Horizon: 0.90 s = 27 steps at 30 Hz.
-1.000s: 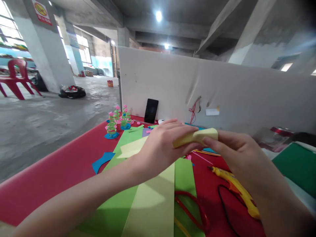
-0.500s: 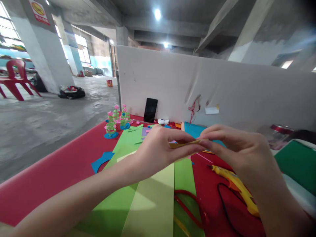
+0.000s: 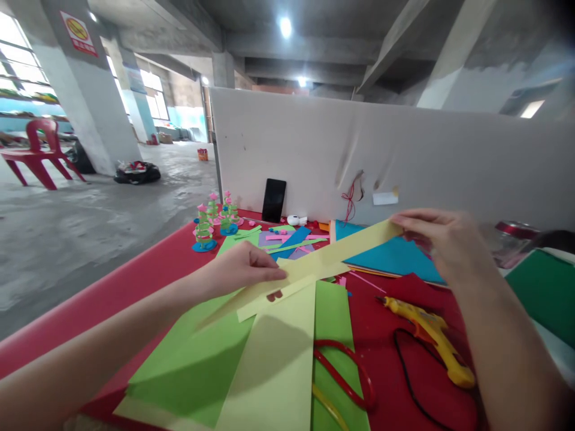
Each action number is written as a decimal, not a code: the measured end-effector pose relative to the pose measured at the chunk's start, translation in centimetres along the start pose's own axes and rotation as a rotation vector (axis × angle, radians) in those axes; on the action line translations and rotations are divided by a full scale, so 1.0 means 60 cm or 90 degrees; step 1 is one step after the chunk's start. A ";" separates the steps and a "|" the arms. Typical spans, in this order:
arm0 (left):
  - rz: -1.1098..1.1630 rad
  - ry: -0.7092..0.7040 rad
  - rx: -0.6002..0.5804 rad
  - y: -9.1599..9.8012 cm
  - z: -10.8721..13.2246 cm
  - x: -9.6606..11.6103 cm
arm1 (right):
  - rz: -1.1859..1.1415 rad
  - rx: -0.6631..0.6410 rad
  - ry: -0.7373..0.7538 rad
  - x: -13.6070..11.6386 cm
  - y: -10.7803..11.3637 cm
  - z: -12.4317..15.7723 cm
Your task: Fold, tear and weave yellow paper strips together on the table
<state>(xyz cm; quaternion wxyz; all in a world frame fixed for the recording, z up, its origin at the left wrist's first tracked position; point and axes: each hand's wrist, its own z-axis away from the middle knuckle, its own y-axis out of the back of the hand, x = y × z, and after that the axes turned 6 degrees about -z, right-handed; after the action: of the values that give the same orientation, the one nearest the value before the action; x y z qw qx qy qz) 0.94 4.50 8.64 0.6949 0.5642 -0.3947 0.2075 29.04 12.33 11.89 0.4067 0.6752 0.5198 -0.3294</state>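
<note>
The L hand and R hand, close together half a sec ago, were now apart, each pinching the pale yellow strip. It stretched btwn them above the counter, its length now opened out.

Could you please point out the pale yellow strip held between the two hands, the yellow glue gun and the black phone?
Pale yellow strip (image 3: 348, 248): head view, on its flat face.
Yellow glue gun (image 3: 439, 338): head view, on its body.
Black phone (image 3: 274, 200): head view, on its dark front.
</note>
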 end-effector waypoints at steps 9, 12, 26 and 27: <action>-0.063 0.017 0.022 -0.015 0.015 -0.031 | 0.180 0.111 0.110 0.014 0.027 -0.013; -0.177 -0.070 0.049 -0.031 0.018 -0.031 | 0.243 -0.095 0.243 -0.018 -0.029 0.033; -0.220 -0.115 0.102 -0.032 0.018 -0.015 | 0.109 -0.494 0.184 -0.005 -0.150 0.108; -0.191 -0.103 0.114 -0.030 0.018 -0.014 | 0.108 -0.479 0.180 -0.007 -0.148 0.107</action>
<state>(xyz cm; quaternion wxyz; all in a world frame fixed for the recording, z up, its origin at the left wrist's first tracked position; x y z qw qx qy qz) 1.40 3.09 6.90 0.6308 0.6913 -0.3408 0.0900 20.17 7.56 7.51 0.5757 0.5583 0.5972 0.0146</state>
